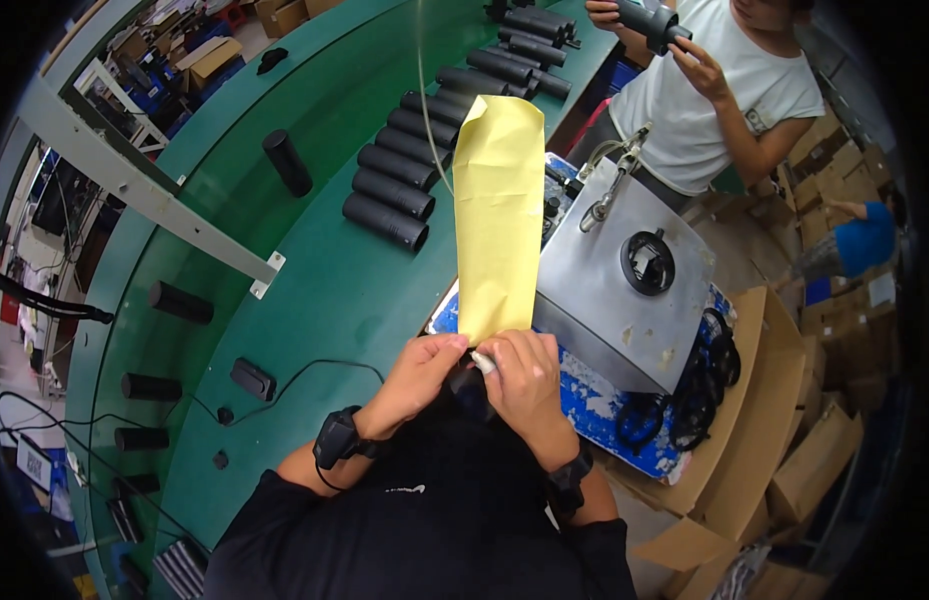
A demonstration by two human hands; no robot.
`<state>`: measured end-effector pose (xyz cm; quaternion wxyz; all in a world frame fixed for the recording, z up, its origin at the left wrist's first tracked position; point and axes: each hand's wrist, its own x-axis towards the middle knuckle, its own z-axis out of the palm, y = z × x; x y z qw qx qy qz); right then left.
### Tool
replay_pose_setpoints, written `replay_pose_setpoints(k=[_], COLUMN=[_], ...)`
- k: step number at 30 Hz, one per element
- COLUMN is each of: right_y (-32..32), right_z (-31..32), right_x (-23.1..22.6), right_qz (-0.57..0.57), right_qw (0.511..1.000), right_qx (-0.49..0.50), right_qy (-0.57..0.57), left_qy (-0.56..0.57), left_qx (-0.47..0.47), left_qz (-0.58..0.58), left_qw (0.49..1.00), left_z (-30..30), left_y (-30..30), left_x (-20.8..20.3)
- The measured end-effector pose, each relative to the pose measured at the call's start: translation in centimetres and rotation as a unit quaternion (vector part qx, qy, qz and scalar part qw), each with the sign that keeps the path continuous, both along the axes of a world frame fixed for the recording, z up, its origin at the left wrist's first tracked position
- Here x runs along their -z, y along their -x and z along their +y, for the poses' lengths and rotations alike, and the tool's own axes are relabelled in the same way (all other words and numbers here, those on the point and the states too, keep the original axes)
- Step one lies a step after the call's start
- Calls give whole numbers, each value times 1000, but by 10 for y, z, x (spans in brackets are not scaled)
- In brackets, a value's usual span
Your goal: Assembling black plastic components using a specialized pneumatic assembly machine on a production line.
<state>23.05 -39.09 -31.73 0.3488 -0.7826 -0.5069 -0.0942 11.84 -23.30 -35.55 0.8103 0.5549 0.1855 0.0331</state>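
A long yellow paper sheet (499, 205), creased and with a folded upper corner, stands up in front of me. My left hand (421, 372) pinches its lower left corner between thumb and fingers. On the lower right edge my right hand (525, 378) is closed, its fingers curled over the paper. Something white (483, 362) shows at a right fingertip; whether it is a wrapping or a held piece I cannot tell. Beyond the paper, to the left, a row of black cylinders (386, 220) lies on the green table (304, 300).
To the right stands a metal box (624, 285) with a valve fitting (606, 200) on top. Black coiled cables (694, 400) lie beside an open cardboard box (749, 420). Across the table a person (729, 90) holds a black cylinder. A thin cable (324, 365) crosses the table.
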Motion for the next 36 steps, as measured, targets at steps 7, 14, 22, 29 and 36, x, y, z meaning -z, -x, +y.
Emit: replay_pose_setpoints(k=[7,14,22,29,36], right_y=[3,-1,-6,-7,-9], right_z=[-2,-43,-62,-66,-65], right_x=[0,7,129,171,173], right_qz=[-6,190,439,441,429], right_qw=[998,972,897,895,901], right_qx=[-51,-81,-48,11,23], right_qy=[-34,-109,0,-58,-59], left_qy=[27,-40,-331,-502,-411], left_qx=[-64,-195,-204,-200,-222], left_qz=[38,9,-77,-183,-260], left_qw=[997,980,918,821,845], left_z=[11,68,158,177,184], left_y=[3,9,0,-3,11], left_x=[-3,1,2,-66,-179])
